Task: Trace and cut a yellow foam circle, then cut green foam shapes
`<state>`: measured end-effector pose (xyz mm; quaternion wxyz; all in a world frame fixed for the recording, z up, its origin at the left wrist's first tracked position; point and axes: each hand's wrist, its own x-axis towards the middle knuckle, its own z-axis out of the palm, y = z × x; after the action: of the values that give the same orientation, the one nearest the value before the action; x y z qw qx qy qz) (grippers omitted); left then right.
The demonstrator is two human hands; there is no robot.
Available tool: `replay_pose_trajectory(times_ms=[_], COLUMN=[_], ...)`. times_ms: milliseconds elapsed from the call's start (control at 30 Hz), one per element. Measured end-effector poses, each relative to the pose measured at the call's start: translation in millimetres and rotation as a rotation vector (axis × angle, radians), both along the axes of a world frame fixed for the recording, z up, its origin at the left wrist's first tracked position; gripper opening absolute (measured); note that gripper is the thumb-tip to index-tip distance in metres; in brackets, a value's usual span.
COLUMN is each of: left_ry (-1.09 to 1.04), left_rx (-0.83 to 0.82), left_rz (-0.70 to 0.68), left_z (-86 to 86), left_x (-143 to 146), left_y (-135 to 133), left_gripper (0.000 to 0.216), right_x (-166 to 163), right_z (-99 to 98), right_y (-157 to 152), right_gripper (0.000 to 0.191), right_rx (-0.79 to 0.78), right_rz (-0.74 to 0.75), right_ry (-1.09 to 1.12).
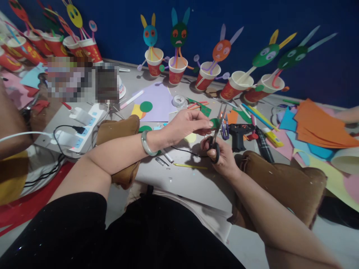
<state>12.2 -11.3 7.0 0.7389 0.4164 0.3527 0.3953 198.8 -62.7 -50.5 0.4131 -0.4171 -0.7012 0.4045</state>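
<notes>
My left hand (190,125), with a bangle (148,143) at its wrist, pinches a small piece of green paper (214,123) between thumb and fingers. My right hand (223,157) is closed round the black handles of a pair of scissors (215,144). The scissors' blades point up and away from me, right beside the green paper; whether they touch it I cannot tell. Just right of the blades lies a purple-handled tool (225,127), and beyond it a black glue gun (238,136). Below my hands, a yellow stick (190,166) lies on the table (182,181).
Several red paper cups (177,74) with paper faces stand along the blue wall (241,15). Orange paper sheets (322,125) are stacked at right. A power strip (86,129) with cables sits at left. Brown cushions (283,183) flank the table. Parts of other people show at both sides.
</notes>
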Motion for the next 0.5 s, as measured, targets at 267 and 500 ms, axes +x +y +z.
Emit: replay_pose_trajectory(times_ms=[267, 500], left_ry=[-0.017, 0.022], left_rx=[0.050, 0.091], left_rz=[-0.016, -0.030], left_z=[-5.8, -7.8], left_x=[-2.6, -4.0], left_y=[2.2, 4.9], left_gripper=[0.025, 0.030], right_x=[3.9, 5.6], right_z=[-4.5, -6.0], right_y=[-0.9, -1.7], right_gripper=[0.069, 0.071], right_rx=[-0.024, -0.047], right_rz=[-0.027, -0.036], right_ry=[-0.035, -0.057])
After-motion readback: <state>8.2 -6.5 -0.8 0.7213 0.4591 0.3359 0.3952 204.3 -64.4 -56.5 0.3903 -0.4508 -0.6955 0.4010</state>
